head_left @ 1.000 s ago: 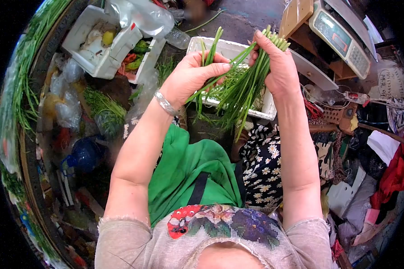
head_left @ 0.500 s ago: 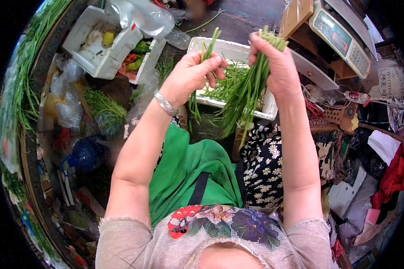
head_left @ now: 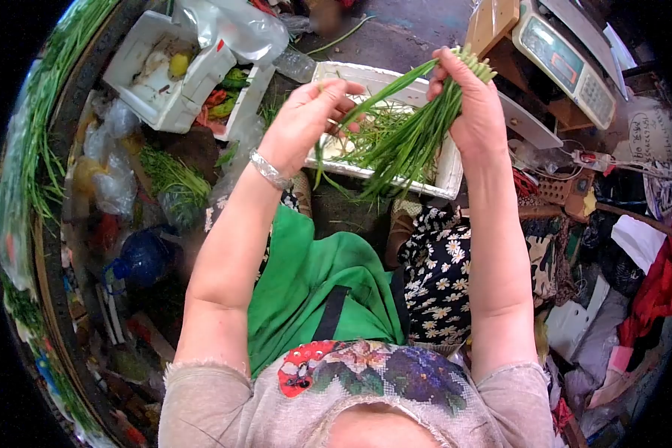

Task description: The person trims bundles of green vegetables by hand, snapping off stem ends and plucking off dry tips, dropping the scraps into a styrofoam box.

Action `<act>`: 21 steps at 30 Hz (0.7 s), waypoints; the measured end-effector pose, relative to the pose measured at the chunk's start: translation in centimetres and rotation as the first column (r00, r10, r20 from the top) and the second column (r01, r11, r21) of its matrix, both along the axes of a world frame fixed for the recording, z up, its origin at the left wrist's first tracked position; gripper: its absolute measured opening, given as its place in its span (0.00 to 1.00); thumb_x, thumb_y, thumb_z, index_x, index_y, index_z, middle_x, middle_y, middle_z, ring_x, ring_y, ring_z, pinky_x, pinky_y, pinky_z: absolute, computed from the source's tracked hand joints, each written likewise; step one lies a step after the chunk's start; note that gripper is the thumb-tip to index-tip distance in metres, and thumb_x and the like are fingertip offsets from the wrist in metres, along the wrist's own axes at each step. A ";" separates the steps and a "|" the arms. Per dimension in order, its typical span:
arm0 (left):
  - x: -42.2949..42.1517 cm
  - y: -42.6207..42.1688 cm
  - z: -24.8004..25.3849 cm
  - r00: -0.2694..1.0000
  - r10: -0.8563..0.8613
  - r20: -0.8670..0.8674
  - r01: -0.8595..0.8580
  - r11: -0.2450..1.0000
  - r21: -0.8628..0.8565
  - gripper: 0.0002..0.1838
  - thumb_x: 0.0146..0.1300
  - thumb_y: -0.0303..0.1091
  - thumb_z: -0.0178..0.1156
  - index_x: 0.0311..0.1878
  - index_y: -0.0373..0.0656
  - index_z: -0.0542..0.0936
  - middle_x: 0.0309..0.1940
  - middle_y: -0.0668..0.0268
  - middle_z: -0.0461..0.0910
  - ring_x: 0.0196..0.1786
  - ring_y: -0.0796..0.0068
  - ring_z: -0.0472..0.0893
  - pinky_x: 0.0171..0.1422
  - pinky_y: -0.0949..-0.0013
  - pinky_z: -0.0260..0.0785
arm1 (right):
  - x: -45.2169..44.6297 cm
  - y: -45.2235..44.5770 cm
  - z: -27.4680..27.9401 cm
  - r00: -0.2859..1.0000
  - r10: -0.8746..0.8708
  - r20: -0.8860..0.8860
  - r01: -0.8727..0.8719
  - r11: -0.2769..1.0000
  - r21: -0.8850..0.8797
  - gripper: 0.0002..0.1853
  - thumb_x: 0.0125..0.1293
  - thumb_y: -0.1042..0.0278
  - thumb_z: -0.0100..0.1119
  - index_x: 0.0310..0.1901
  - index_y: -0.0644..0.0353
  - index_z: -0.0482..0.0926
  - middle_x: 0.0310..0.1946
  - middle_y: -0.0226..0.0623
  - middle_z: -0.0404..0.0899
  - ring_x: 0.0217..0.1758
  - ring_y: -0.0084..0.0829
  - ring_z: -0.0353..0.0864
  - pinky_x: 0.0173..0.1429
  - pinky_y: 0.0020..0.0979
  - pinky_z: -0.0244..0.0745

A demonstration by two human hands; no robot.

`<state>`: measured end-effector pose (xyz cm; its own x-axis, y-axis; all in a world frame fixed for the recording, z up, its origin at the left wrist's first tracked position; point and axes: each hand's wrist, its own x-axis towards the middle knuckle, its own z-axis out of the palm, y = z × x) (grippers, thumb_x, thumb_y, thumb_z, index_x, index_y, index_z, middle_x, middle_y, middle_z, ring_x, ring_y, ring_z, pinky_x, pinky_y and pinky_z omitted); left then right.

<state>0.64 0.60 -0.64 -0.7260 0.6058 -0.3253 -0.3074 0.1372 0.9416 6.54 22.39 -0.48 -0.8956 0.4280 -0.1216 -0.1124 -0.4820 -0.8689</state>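
A bunch of garlic chives (head_left: 418, 123) hangs from my right hand (head_left: 474, 108), which is closed round it near the pale cut ends. The long green blades slope down to the left over a white foam box (head_left: 449, 179). My left hand (head_left: 313, 116), with a silver bracelet on its wrist, has its fingers curled at a few blades that reach across from the bunch. Its exact grip is partly hidden. Loose green blades and trimmings (head_left: 384, 123) lie inside the foam box, below both hands.
A digital scale (head_left: 564, 63) stands at the upper right by a wooden stand (head_left: 493, 22). Upper left are another foam box (head_left: 138, 82), a clear plastic bag (head_left: 239, 30) and a plastic bottle (head_left: 296, 66). More greens (head_left: 172, 175) lie at the left. A green apron (head_left: 328, 276) covers my lap.
The few chives that stood upright in my left hand now lean across from the bunch in my right hand. My right hand has shifted slightly right.
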 end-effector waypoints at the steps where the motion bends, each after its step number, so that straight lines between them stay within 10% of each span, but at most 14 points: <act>1: -0.4 -0.4 -0.2 0.995 0.023 -0.097 -0.025 0.999 -0.023 0.23 0.73 0.48 0.46 0.55 0.37 0.76 0.37 0.64 0.82 0.37 0.80 0.78 0.41 0.75 0.70 | 0.0 0.3 -0.1 1.000 0.000 0.000 0.000 1.000 0.000 0.09 0.59 0.65 0.68 0.35 0.61 0.81 0.23 0.29 0.77 0.23 0.23 0.74 0.30 0.25 0.68; 12: -1.0 -0.9 0.6 0.987 0.140 -0.085 -0.142 0.990 -0.018 0.16 0.71 0.43 0.53 0.49 0.39 0.79 0.29 0.71 0.79 0.24 0.91 0.70 0.22 0.86 0.54 | -0.2 0.4 -0.6 0.999 -0.004 0.034 0.008 0.994 -0.105 0.10 0.60 0.65 0.68 0.37 0.62 0.80 0.24 0.30 0.77 0.23 0.24 0.75 0.29 0.27 0.70; 21: 0.0 0.2 0.3 0.991 0.051 -0.128 -0.046 0.998 0.042 0.09 0.63 0.33 0.63 0.44 0.40 0.82 0.29 0.76 0.79 0.25 0.92 0.68 0.28 0.85 0.58 | 0.0 -0.4 -0.1 0.992 0.111 0.056 -0.109 0.993 -0.037 0.09 0.61 0.65 0.66 0.36 0.62 0.81 0.24 0.28 0.77 0.23 0.23 0.75 0.30 0.26 0.70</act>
